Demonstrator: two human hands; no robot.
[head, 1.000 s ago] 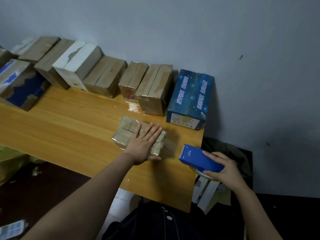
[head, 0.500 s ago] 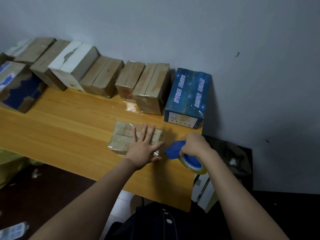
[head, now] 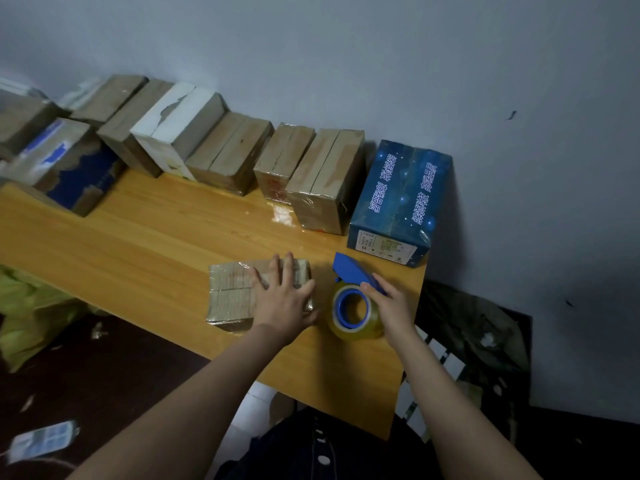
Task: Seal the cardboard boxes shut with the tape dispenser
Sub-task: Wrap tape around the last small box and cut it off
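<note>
A small cardboard box [head: 232, 292] wrapped in clear tape lies near the front edge of the wooden table [head: 138, 251]. My left hand [head: 284, 299] presses flat on its right half, fingers straight and spread. Just right of the box, the blue tape dispenser [head: 349, 271] lies on its side on the table, its roll of clear tape [head: 353, 327] facing up. My right hand [head: 391, 303] holds the dispenser by the handle on its right side; the thumb is hidden.
A row of taped cardboard boxes [head: 325, 181] lines the wall, with a white box [head: 176, 126] among them and a blue printed box [head: 398, 202] at the right end. The table's right edge is close beside the dispenser. A yellow bag [head: 31, 306] lies on the floor at left.
My right hand has swung the dispenser from the table's right edge in toward the box and laid it on its side. My left hand has stayed pressed on the box.
</note>
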